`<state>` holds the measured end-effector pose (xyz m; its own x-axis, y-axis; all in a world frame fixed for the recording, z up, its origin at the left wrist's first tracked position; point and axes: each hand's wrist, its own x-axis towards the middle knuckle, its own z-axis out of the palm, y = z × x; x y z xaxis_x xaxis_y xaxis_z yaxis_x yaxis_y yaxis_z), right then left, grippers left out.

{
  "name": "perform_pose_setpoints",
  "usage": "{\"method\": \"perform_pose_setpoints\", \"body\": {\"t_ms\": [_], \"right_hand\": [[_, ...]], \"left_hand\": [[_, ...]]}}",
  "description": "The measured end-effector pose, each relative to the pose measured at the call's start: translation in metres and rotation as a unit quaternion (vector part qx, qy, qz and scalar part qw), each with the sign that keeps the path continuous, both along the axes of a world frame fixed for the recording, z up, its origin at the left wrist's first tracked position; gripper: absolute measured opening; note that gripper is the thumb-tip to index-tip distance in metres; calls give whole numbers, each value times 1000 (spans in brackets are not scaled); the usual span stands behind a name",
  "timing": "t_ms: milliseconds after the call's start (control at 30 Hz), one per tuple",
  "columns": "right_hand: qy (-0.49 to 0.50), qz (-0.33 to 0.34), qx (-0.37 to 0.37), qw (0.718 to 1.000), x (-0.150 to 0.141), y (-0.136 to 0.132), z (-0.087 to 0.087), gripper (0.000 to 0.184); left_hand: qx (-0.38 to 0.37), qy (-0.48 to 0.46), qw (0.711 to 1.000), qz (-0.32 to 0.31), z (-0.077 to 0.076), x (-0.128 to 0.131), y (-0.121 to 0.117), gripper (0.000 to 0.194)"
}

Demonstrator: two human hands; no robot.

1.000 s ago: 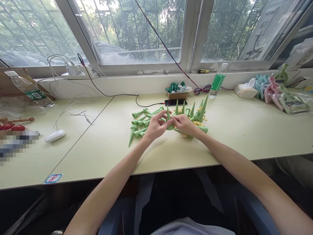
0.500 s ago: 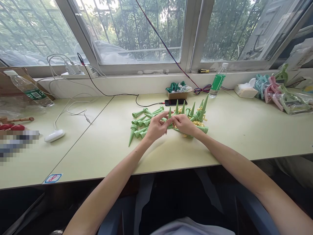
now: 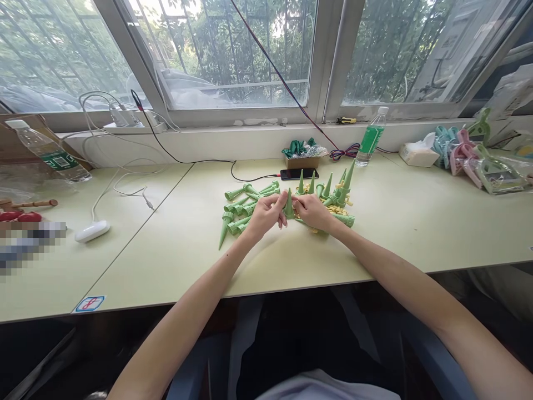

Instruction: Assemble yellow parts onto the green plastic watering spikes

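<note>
Well, beginning at our far left, a bottle (image 3: 54, 155) leans over and a white plug-like device (image 3: 92, 231) lies on the pale table (image 3: 166, 266). Toward the middle, loose green spikes (image 3: 233, 209) lie in a heap just beside our left hand (image 3: 267, 215), unmoved since half a second ago.

What differs is at that hand: our thumb, which crossed the low part of the upright green spike (image 3: 288, 208) earlier, has lifted to the spike's left side, so more of its body and its base shows. The spike itself points up between our two hands, in front of the heap's right end.

Our left thumb is raised and parted from the other fingers, which curl loosely below; whether any of them supports the base, we cannot tell. Our right hand (image 3: 315, 211) has barely shifted; its thumb and forefinger are bent close together at the spike's right side, but we cannot tell whether they grip it or something small.

Farther right, yellow bits (image 3: 338, 211) lie among more green spikes (image 3: 348, 180), several standing and others lying down. Beyond these come a green-labelled bottle (image 3: 370, 141), a tissue box (image 3: 418, 155) and bagged pastel clips (image 3: 462, 155).
</note>
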<state>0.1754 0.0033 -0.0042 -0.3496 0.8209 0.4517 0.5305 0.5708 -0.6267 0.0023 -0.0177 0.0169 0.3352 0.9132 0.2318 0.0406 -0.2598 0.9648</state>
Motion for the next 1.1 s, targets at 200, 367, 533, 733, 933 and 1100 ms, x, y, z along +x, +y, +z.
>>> {"method": "perform_pose_setpoints", "body": {"t_ms": [200,367,533,733,933,1100], "right_hand": [[-8,7,12,1000,-1,-1,0,33],[-21,3,15,1000,-1,-1,1,33],[-23,-5,16,1000,0,-1,-1,32],[-32,-7,25,999,0,1,-4,33],[-38,-13,28,999,0,1,-4,34],[-44,-36,13,998,-1,-1,-1,39]], "left_hand": [[-31,-12,999,2,-3,0,2,60],[-52,-18,998,-3,-2,0,2,59],[-64,-22,998,-17,-1,-1,3,57],[-67,-26,997,-25,-1,-2,3,53],[-94,-31,995,-8,-1,-1,4,51],[-96,-46,994,4,0,0,4,49]]}}
